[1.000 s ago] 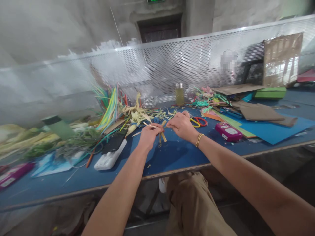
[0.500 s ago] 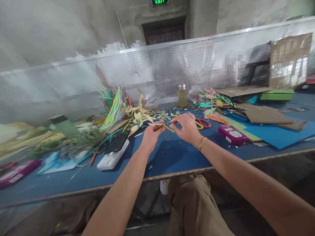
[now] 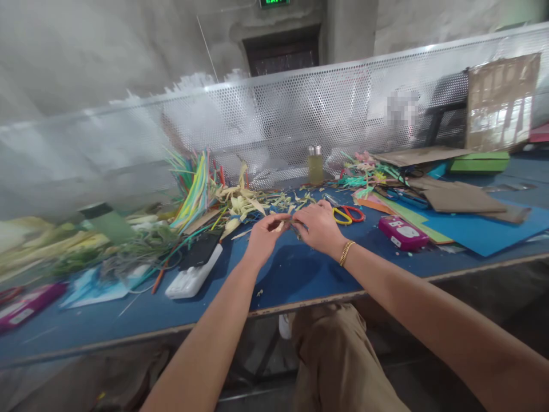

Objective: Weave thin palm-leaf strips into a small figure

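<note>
My left hand and my right hand meet above the blue table, fingertips almost touching. Both are closed in a pinch on a thin dried husk strip, most of which the fingers cover. Just beyond my left hand lies a heap of pale dried husk pieces. Scissors with red and yellow handles rest behind my right hand, near the wrist.
To the left are a black phone on a white power strip, a green container and colourful pipe cleaners. Rightwards lie a purple box, blue paper and cardboard. A perforated metal screen borders the back.
My right hand has shifted slightly left and its fingers have closed in over the husk strip, hiding more of it. The view has tilted a little.
</note>
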`<state>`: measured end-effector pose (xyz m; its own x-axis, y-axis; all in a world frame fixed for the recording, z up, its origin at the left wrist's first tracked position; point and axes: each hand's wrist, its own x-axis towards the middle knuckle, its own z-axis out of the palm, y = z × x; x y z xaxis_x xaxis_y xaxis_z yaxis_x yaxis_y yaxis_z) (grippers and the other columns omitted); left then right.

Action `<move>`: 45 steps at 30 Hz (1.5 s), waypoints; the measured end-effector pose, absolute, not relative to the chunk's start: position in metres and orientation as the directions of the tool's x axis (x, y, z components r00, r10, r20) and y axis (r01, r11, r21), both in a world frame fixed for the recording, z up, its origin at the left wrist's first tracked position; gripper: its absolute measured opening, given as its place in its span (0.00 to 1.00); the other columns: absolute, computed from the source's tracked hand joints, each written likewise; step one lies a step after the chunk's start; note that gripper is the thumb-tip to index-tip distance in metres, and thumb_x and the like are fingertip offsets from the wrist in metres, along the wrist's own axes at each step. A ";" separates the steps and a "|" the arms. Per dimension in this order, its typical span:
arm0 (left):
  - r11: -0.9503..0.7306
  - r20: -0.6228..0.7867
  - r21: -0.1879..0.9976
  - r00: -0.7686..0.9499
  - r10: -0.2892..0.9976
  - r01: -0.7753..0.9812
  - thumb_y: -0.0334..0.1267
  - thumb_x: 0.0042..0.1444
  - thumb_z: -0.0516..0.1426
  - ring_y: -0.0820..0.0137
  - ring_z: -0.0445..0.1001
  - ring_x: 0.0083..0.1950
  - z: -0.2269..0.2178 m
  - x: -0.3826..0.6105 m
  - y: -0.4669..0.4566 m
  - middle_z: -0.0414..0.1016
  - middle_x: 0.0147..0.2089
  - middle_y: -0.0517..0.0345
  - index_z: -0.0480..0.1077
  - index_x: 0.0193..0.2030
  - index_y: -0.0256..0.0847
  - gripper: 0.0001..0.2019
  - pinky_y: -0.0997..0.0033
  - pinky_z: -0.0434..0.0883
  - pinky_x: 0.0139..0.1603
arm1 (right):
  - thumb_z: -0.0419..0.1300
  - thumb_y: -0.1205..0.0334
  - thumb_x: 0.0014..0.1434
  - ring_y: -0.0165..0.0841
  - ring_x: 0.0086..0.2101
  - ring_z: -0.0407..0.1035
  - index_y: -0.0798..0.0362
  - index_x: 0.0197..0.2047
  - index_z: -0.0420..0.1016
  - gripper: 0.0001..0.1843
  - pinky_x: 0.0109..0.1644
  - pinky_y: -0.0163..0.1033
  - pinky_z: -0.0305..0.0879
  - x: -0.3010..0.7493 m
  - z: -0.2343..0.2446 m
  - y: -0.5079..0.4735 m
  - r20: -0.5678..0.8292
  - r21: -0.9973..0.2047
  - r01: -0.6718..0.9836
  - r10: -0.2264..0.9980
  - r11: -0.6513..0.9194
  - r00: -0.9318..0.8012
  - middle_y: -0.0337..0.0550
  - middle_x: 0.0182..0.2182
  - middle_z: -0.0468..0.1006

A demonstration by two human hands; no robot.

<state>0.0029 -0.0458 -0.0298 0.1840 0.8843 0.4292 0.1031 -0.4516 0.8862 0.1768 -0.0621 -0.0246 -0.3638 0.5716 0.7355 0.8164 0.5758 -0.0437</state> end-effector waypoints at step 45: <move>-0.236 0.236 0.972 0.107 0.966 -0.014 0.40 0.37 0.69 0.73 0.69 0.28 -0.032 0.004 -0.047 0.76 0.30 0.60 0.70 0.40 0.39 0.22 0.72 0.62 0.31 | 0.53 0.57 0.64 0.37 0.45 0.64 0.47 0.38 0.78 0.12 0.53 0.46 0.45 0.182 -0.019 -0.065 0.787 -0.083 0.692 0.472 0.718 -0.396 0.41 0.40 0.80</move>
